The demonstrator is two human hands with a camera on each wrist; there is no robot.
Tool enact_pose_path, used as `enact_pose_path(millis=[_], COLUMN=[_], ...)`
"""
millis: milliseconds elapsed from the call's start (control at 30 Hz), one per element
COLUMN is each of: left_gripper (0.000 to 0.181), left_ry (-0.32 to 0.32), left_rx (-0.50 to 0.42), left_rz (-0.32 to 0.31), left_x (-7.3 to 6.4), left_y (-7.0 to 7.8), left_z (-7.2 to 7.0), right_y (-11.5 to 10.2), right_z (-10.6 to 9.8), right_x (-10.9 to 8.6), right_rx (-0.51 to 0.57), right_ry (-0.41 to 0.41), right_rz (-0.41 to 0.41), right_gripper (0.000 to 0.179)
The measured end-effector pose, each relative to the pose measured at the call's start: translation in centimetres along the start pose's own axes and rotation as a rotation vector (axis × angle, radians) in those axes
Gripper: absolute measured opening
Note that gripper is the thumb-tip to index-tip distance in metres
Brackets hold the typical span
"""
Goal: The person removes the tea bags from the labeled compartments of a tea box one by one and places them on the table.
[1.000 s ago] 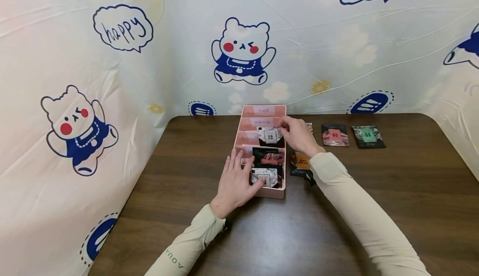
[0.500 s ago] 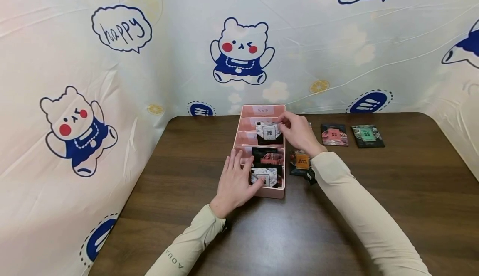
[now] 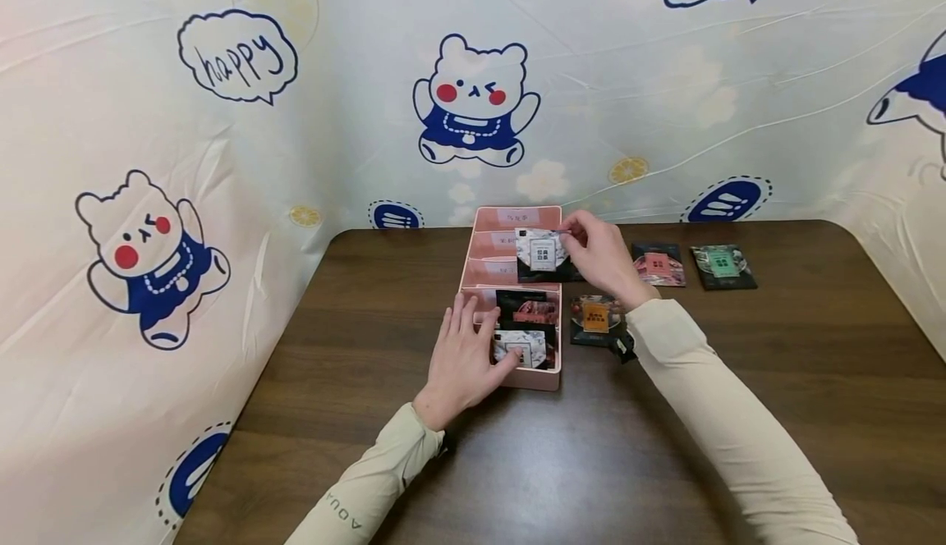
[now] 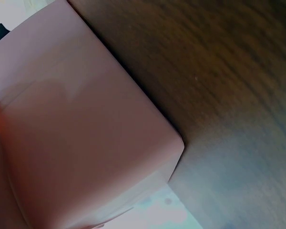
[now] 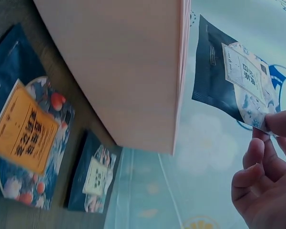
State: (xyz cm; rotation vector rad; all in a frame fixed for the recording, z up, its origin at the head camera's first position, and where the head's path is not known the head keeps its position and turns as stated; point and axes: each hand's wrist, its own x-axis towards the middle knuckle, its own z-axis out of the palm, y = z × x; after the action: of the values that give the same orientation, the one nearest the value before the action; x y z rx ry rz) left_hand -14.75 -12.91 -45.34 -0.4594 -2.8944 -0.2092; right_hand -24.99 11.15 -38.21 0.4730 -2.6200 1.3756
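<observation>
A long pink divided box (image 3: 543,379) stands on the table, with labelled slots at its back. My right hand (image 3: 604,258) pinches the upper right corner of a black and white tea sachet (image 3: 545,256) above the box's right side. The right wrist view shows this sachet (image 5: 245,78) hanging between thumb and fingertips, apart from the box. My left hand (image 3: 461,364) lies with fingers spread over the box's left edge, its thumb by a white-labelled sachet (image 3: 521,348) in the front slot. A red and black sachet (image 3: 534,309) fills the slot behind.
An orange-labelled sachet (image 3: 594,318) lies right of the box. Farther right lie a pink-labelled sachet (image 3: 660,266) and a green-labelled one (image 3: 723,266). Another sachet with a pale label (image 5: 93,179) appears in the right wrist view. A printed cloth (image 3: 591,102) hangs behind the table.
My right hand has lifted the black and white sachet up from the box's middle slots and moved it rightward. The left hand stays in place on the box.
</observation>
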Motion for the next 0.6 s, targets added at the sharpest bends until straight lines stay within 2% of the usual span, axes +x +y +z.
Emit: enact_pose_path(millis=[300, 600], left_gripper=[0.074, 0.073], left_ry=[-0.017, -0.004], left_rx=[-0.003, 0.005], left_rz=[-0.004, 0.003], left_x=[0.1, 0.1], left_y=[0.0, -0.1], left_z=[-0.1, 0.2], right_y=[1.6, 3.1], right_z=[-1.8, -3.9], right_x=[-0.7, -1.7], right_rx=[-0.023, -0.09], right_ry=[0.063, 0.082], right_rz=[0.023, 0.104], right_gripper=[0.015, 0.017])
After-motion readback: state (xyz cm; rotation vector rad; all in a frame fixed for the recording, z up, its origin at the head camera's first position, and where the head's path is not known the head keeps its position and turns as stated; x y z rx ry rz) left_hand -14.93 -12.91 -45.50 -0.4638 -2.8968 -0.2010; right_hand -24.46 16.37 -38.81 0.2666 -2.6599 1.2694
